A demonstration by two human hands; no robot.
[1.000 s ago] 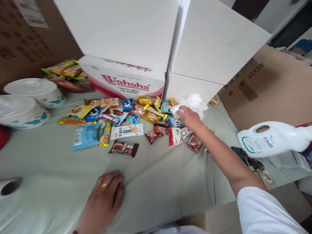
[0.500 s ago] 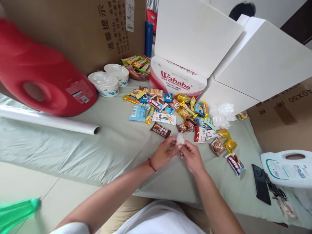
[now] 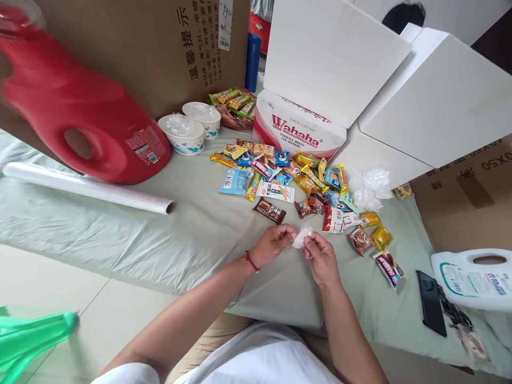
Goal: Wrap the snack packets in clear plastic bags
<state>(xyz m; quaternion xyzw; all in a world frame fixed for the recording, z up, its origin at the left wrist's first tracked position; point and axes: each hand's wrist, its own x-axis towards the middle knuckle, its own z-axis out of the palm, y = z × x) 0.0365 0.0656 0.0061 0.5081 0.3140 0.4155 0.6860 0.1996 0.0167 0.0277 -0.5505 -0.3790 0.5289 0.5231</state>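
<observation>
Near the left end of the cloth-covered table (image 3: 200, 250) I see a red jug (image 3: 92, 117), a long roll (image 3: 92, 188) running roughly along the front edge, and two paper bowls (image 3: 188, 145) toward the back edge. In from the middle of the front edge is crumpled clear plastic (image 3: 303, 235), held between my operator's hands, just nearer than the brown cocoa packet (image 3: 270, 210). Its long axis slants from lower left to upper right, the fuller end pointing toward the back edge. The left hand (image 3: 274, 244) comes in along a slanting forearm, fingers curled, thumb and forefinger pinching the plastic's left end. The right hand (image 3: 320, 257) reaches up more steeply, thumb and fingers pinching the other side. Half a second ago I had the fingertips nearly meeting beneath a rounder wad; now they sit apart and it spreads between them. Beyond, toward the right end, lies a heap of clear plastic (image 3: 370, 189).
</observation>
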